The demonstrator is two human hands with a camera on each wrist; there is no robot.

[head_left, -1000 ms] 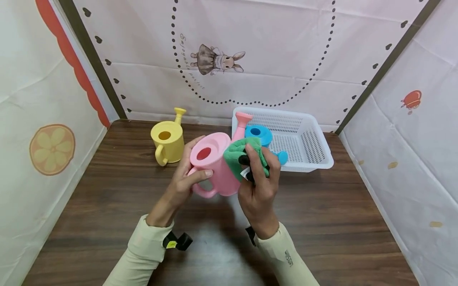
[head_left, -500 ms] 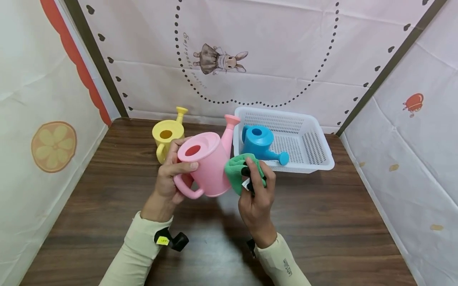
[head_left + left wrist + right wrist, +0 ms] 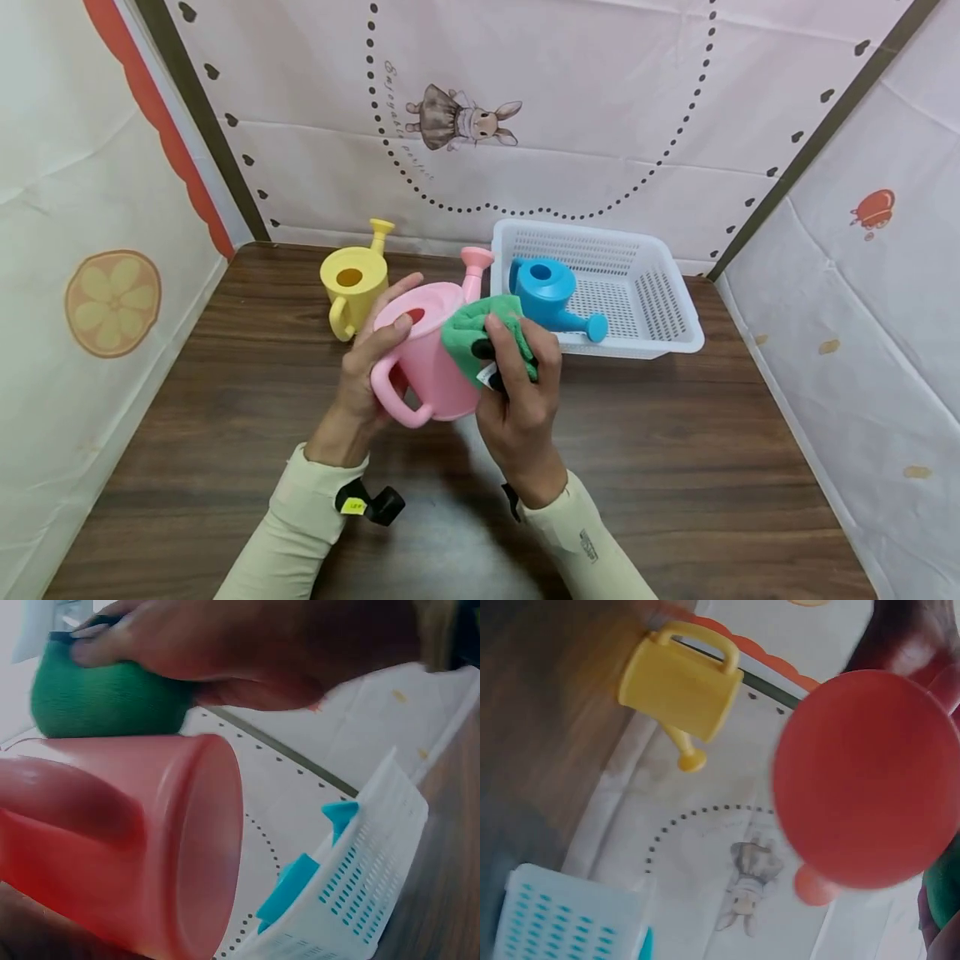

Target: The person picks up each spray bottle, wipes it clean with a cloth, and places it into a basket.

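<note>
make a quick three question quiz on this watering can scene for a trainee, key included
1. Which hand holds the green fabric cloth against the pink plastic watering can?
2. True or false: the yellow plastic watering can stands on the brown wood-grain table.
3. Which colour of watering can is in the white perforated plastic basket: a) pink, b) blue, c) yellow?

Key: 1. The right hand; 2. true; 3. b, blue.

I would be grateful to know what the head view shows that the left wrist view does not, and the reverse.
Only the head view shows the yellow watering can and the rabbit print. Only the left wrist view shows the underside of the pink watering can. Both show the right hand holding the green cloth against that can, and the blue watering can in the white basket.
</note>
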